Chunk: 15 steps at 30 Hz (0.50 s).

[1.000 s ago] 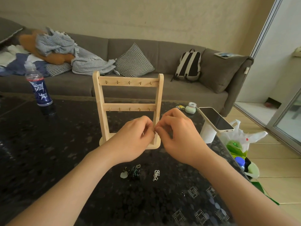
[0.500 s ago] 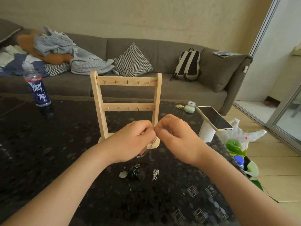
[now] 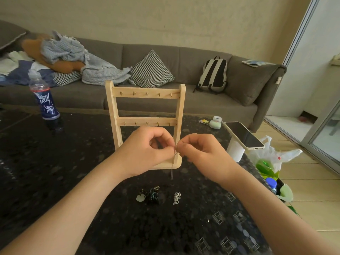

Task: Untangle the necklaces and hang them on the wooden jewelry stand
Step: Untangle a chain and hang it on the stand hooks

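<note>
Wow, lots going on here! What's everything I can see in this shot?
wooden jewelry stand: one, pale wood, upright mid-table, hooks bare
thin necklace: one, greyish, between both hands, end dangling
tangled necklace: one clump, dark with pale pendant, table, near the person
silver chain: one, silver, right of the clump
bottle: one, blue label, table's far left
phone: one, white case, on a white cylinder, table's right edge
small case: one, pale green, behind the phone
table: one, black speckled
sofa: one, grey, holding backpack, checked cushion, blanket
plastic bag: one, white, floor right
left hand: pinches the thin necklace
right hand: pinches it too
</note>
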Each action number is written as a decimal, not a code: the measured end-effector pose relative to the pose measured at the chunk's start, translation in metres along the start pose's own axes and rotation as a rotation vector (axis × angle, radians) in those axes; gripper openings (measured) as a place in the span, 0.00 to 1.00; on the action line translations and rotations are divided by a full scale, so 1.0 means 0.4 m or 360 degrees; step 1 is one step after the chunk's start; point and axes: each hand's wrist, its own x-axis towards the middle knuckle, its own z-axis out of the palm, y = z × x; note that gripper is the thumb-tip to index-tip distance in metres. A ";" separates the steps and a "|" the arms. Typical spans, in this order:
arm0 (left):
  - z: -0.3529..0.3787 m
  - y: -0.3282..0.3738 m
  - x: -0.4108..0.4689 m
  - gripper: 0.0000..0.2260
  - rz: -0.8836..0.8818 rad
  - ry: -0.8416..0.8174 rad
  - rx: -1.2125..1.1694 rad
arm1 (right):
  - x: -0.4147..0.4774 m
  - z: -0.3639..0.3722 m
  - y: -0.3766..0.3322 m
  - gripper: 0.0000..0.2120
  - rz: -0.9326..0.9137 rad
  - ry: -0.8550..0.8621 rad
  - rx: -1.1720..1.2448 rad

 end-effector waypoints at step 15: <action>0.001 -0.008 0.005 0.04 0.0091 0.0077 -0.0002 | 0.009 0.000 0.008 0.06 0.0184 0.0039 0.0393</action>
